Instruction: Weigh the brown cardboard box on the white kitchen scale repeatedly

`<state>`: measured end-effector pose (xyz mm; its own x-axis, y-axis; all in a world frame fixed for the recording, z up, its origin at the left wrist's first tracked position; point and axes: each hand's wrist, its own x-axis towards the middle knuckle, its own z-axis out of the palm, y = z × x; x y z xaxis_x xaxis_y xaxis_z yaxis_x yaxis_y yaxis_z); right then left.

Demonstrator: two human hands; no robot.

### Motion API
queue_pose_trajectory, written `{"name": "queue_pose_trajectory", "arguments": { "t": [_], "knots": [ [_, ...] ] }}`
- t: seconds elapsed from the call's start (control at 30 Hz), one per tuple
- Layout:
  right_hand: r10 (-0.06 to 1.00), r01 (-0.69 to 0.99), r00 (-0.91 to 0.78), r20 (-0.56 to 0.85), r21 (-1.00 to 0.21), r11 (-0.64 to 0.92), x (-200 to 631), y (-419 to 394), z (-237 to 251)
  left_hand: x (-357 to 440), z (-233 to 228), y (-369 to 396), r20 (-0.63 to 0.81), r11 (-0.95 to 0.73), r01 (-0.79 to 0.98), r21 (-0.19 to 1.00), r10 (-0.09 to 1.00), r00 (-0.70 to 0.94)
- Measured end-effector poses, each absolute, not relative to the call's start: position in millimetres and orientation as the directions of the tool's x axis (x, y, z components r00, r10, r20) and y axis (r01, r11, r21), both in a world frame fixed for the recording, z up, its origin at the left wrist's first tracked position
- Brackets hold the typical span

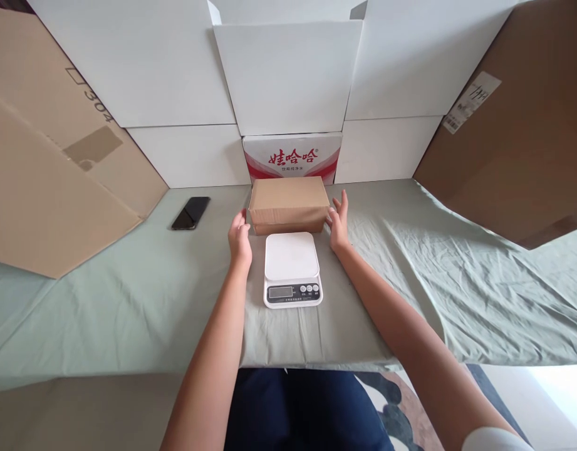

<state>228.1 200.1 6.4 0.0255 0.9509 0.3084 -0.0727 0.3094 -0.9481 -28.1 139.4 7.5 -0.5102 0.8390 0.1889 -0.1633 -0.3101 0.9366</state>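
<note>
A small brown cardboard box (289, 203) lies on the green cloth just behind a white digital kitchen scale (292, 268). My left hand (240, 237) hovers at the box's left end with fingers apart, close to it but apparently not touching. My right hand (337, 222) is at the box's right end, fingers spread, its fingertips at or against the side. The scale's platform is bare and its display faces me.
A black phone (191, 212) lies on the cloth (128, 294) to the left. A red-and-white printed carton (292, 158) stands behind the box. White boards and large brown cardboard sheets (48, 163) wall in the back and sides.
</note>
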Motion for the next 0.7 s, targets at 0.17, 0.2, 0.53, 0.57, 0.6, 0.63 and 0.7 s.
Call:
{"name": "queue_pose_trajectory", "arguments": {
  "t": [0.17, 0.2, 0.53, 0.57, 0.6, 0.63, 0.7],
  "knots": [
    [0.977, -0.126, -0.003, 0.214, -0.969, 0.212, 238, 205, 0, -31, 4, 138, 0.135, -0.242, -0.173, 0.955, 0.870, -0.474],
    [0.974, -0.125, -0.043, 0.223, -0.968, 0.216, 237, 204, 0, -29, 4, 138, 0.146, -0.232, -0.148, 0.961, 0.887, -0.438],
    [0.936, -0.053, -0.123, 0.329, -0.944, 0.325, 231, 199, 4, -21, 3, 137, 0.176, -0.252, -0.130, 0.959, 0.888, -0.426],
    [0.938, -0.049, -0.112, 0.329, -0.944, 0.325, 231, 198, 5, -21, 3, 137, 0.178, -0.261, -0.139, 0.955, 0.884, -0.433],
    [0.935, -0.042, -0.110, 0.338, -0.941, 0.336, 231, 197, 6, -22, 3, 137, 0.179, -0.267, -0.147, 0.953, 0.882, -0.436],
    [0.927, -0.033, -0.118, 0.355, -0.935, 0.354, 230, 196, 7, -22, 2, 137, 0.180, -0.268, -0.149, 0.952, 0.883, -0.434],
    [0.909, -0.003, -0.146, 0.391, -0.919, 0.395, 228, 192, 10, -21, 3, 137, 0.187, -0.261, -0.129, 0.957, 0.890, -0.416]
  ]
}}
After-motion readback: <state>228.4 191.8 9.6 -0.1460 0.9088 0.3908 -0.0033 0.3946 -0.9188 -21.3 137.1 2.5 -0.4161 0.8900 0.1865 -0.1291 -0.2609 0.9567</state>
